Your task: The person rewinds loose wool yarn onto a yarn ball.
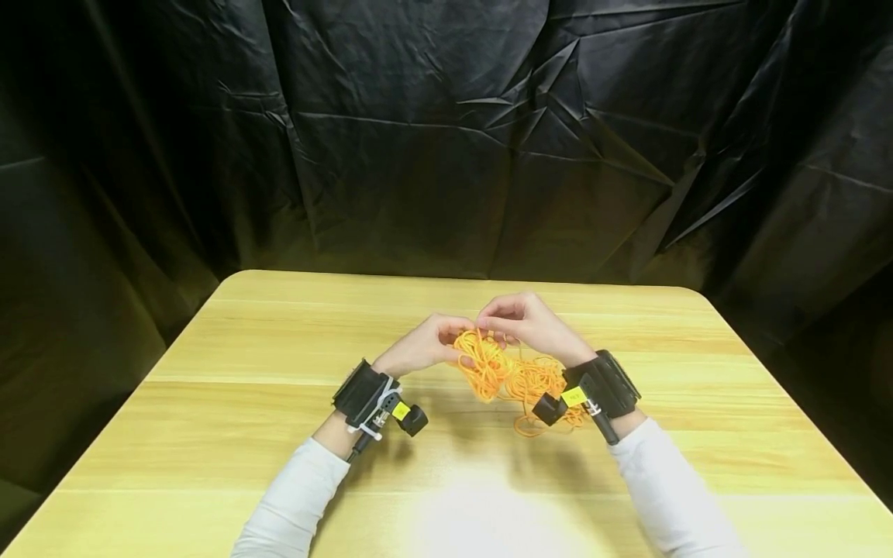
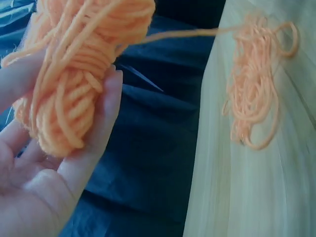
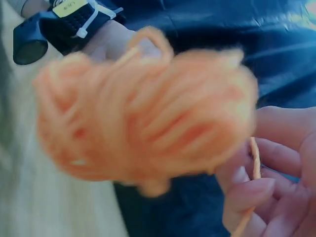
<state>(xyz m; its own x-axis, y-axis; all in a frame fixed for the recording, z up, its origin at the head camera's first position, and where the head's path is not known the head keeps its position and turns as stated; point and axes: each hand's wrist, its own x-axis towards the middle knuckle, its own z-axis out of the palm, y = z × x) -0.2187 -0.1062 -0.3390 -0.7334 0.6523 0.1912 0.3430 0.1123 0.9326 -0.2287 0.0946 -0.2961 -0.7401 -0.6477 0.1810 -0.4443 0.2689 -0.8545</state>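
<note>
A wound bundle of orange yarn (image 2: 74, 84) is gripped by my left hand (image 1: 432, 342), thumb on one side and fingers on the other, raised above the table. Close beside it, my right hand (image 1: 536, 329) pinches a single yarn strand (image 3: 256, 163) between thumb and fingers. The bundle fills the middle of the right wrist view, blurred, with the left hand partly hidden behind it. A loose heap of orange yarn (image 2: 252, 79) lies on the table, and one strand runs from the bundle toward it. In the head view the right wrist camera covers part of this heap.
The pale wooden table (image 1: 230, 434) has rounded far corners. Behind it hangs a black, creased curtain (image 1: 405, 186). A strapped camera sits on the left wrist (image 1: 412, 419), another on the right wrist (image 1: 549, 408). Bright glare lies on the near middle of the table.
</note>
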